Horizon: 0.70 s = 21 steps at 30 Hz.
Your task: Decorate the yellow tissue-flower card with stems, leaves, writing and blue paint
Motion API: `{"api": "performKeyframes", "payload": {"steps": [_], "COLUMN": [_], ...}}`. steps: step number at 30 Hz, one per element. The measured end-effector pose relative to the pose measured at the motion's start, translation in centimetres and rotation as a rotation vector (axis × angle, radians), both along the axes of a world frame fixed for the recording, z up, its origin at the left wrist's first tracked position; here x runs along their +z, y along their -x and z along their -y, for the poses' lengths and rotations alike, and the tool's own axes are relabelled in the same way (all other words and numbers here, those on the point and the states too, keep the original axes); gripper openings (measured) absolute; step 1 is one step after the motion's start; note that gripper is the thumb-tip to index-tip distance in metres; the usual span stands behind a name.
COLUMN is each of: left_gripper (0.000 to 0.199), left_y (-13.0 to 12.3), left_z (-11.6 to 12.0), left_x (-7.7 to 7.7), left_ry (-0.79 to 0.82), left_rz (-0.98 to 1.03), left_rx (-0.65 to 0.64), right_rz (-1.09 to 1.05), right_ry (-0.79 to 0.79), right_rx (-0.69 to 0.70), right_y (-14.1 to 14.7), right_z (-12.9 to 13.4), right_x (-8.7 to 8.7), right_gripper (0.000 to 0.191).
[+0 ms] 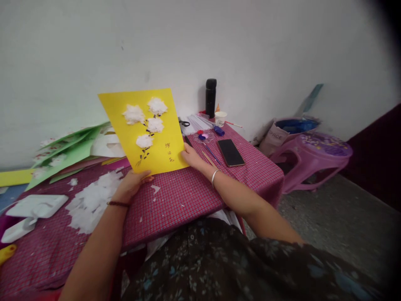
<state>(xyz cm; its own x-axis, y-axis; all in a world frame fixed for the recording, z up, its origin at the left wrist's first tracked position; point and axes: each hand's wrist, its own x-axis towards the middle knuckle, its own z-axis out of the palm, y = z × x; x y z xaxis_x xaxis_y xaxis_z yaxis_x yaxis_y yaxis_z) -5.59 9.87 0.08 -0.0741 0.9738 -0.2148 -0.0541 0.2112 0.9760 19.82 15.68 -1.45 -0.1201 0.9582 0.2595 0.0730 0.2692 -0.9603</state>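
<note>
A yellow sheet of paper (125,104) is held up at a tilt above the table. White ruffled paper flowers (156,125) are stuck on it along a dark painted stem, with handwritten characters at the lower right. My left hand (133,184) grips its bottom left edge, the thumb on the front. On the right edge, near the lower corner, my right hand (191,155) pinches the sheet. A pile of torn white paper pieces (94,200) lies on the checked tablecloth beside my left wrist.
Right of the sheet lie a phone (231,152), brushes, a paint palette (203,136) and scissors (184,123). A black bottle (211,98) and a white cup (220,118) stand behind. Green sheets (78,146) and a white plastic device (37,206) are left; a purple stool (313,161) is right.
</note>
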Motion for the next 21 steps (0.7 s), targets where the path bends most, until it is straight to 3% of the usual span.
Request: {"api": "performKeyframes", "payload": {"steps": [21], "left_gripper": [0.02], "left_y": [-0.21], "left_z": [0.25], "left_x": [0.4], "left_ry": [0.058], "left_rz": [-0.035], "left_rx": [0.029], "right_rz": [0.043], "right_ry": [-0.017], "right_rx": [0.018], "right_y": [-0.05], "right_z": [0.06], "right_x": [-0.02], "right_gripper": [0.033]}}
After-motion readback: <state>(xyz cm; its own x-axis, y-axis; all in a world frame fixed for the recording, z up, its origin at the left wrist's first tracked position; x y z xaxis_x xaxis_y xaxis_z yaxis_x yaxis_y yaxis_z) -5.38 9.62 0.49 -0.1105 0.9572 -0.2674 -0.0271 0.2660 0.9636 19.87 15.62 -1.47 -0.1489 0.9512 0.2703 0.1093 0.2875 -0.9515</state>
